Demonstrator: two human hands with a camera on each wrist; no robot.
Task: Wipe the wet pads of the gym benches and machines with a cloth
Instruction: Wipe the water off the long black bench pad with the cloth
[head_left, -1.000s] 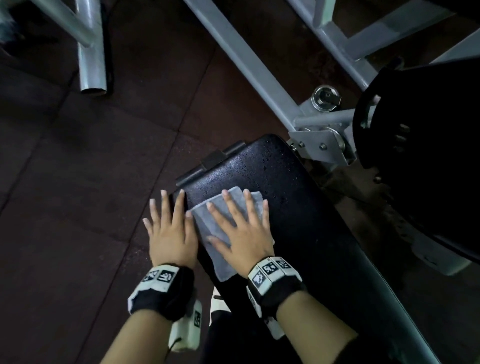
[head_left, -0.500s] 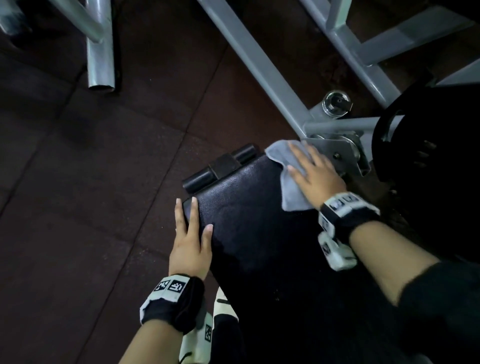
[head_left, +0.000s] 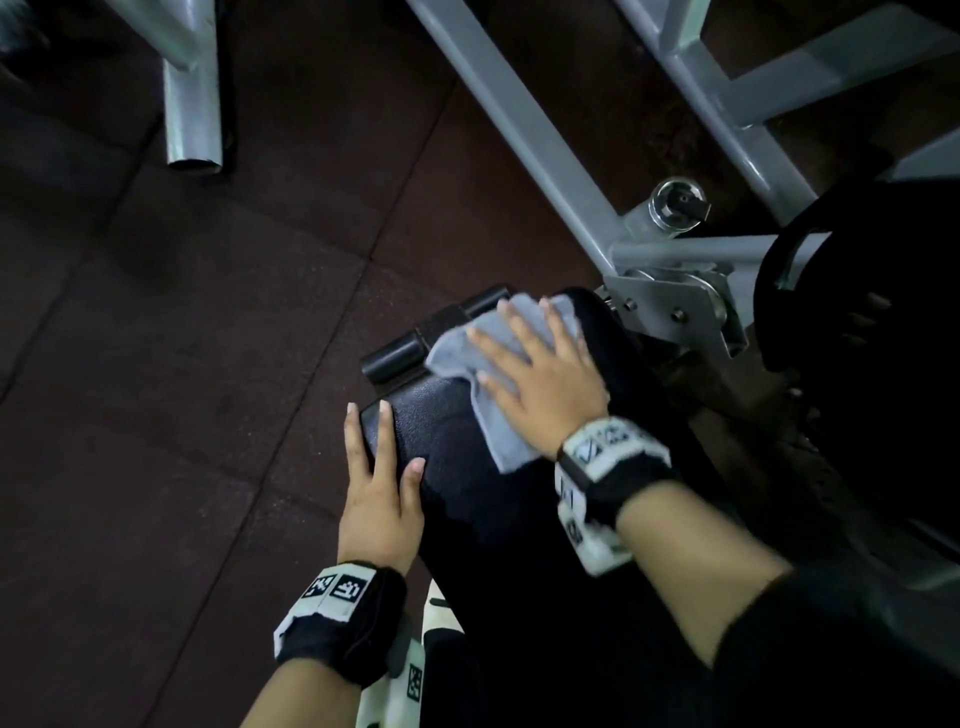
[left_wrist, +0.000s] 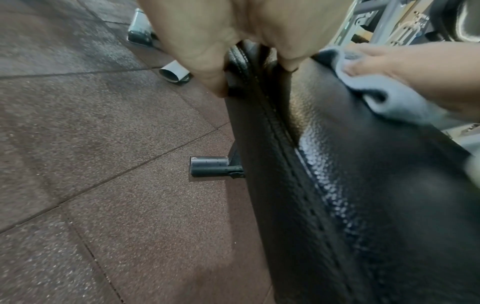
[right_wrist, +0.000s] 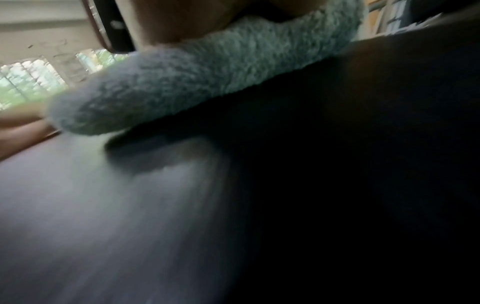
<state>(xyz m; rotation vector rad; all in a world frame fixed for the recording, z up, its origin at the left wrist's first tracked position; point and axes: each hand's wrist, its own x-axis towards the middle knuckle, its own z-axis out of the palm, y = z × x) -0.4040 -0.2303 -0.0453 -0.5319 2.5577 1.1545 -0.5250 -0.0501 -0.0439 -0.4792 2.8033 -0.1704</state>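
Observation:
A black padded bench (head_left: 467, 467) runs from bottom centre toward the grey frame. My right hand (head_left: 540, 379) lies flat with spread fingers on a grey-blue cloth (head_left: 493, 415), pressing it onto the far end of the pad. The cloth (left_wrist: 384, 98) bunches under the palm, and the cloth (right_wrist: 197, 82) fills the blurred right wrist view. My left hand (head_left: 379, 483) rests flat on the pad's left edge, fingers straight, holding nothing. The pad (left_wrist: 363, 185) shows a glossy wet sheen near its seam.
A grey steel frame (head_left: 519, 119) with a bracket (head_left: 675, 317) and a chrome knob (head_left: 678, 205) stands just beyond the pad. A black weight plate (head_left: 857, 312) sits at right. A grey tube leg (head_left: 192, 104) stands at top left. A black bench foot (head_left: 400, 353) sticks out over the dark rubber floor (head_left: 156, 415).
My right hand swept the cloth from the near left of the pad to its far right end, then back left along the far edge. My left hand stayed on the left edge.

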